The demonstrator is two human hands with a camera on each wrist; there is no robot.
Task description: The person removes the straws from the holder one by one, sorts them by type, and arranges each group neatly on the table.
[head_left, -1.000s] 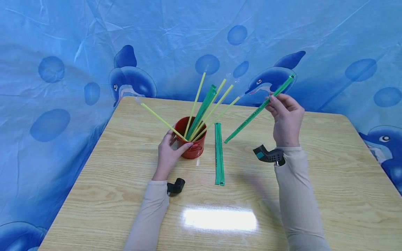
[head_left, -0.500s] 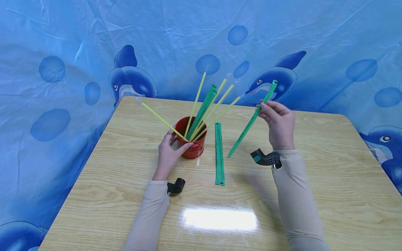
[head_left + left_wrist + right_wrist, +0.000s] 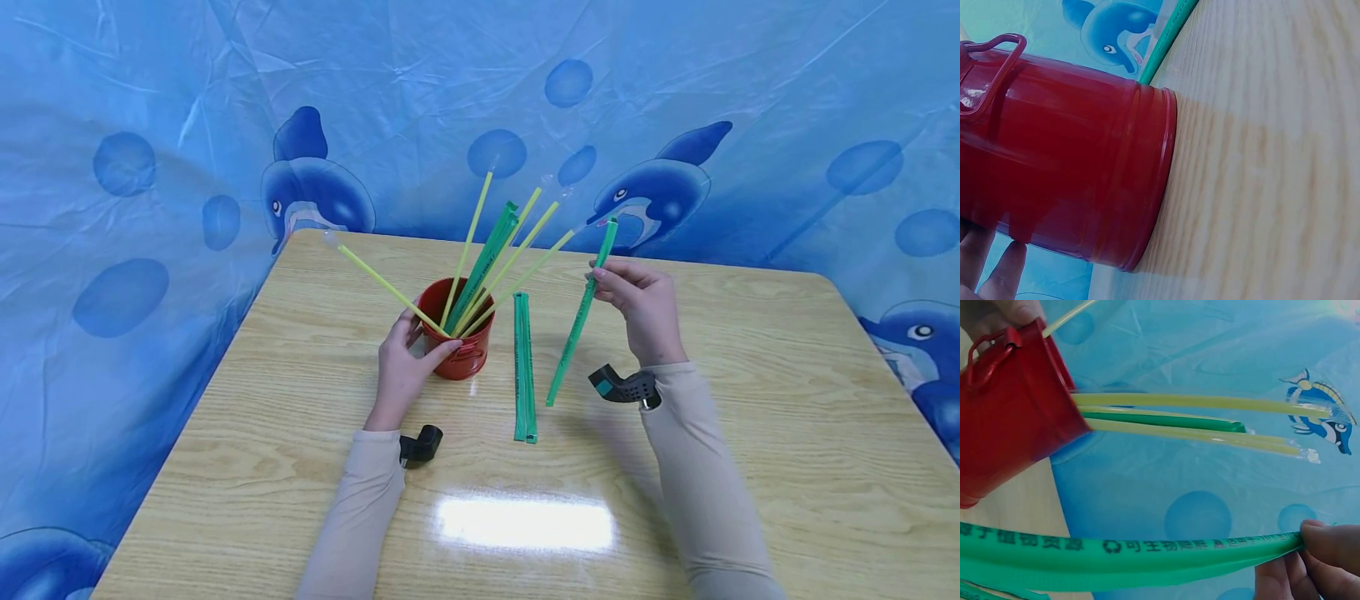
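Observation:
My left hand point(image 3: 407, 360) grips a small red metal bucket point(image 3: 467, 360), thumb at the rim and fingers round its left side. In the left wrist view the bucket's base meets the wooden table. Several yellow straws point(image 3: 472, 242) in clear wrappers fan out of the bucket, along with green-wrapped straws point(image 3: 489, 260). Between thumb and fingertips, my right hand point(image 3: 647, 310) pinches a green-wrapped straw point(image 3: 576, 327) near its upper end. That straw slants down to the left, its wrapper printed with dark lettering. Two more green-wrapped straws point(image 3: 524, 367) lie side by side on the table, right of the bucket.
The light wooden table point(image 3: 285, 467) has its far edge against a blue curtain point(image 3: 420, 67) printed with dolphins. Black wrist cameras point(image 3: 626, 386) sit on both forearms. Bright glare point(image 3: 525, 523) lies on the table's near part.
My right hand has moved left and a little down with the green-wrapped straw, which has swung steeper, its lower end dropping lower. The left hand and the bucket stay put.

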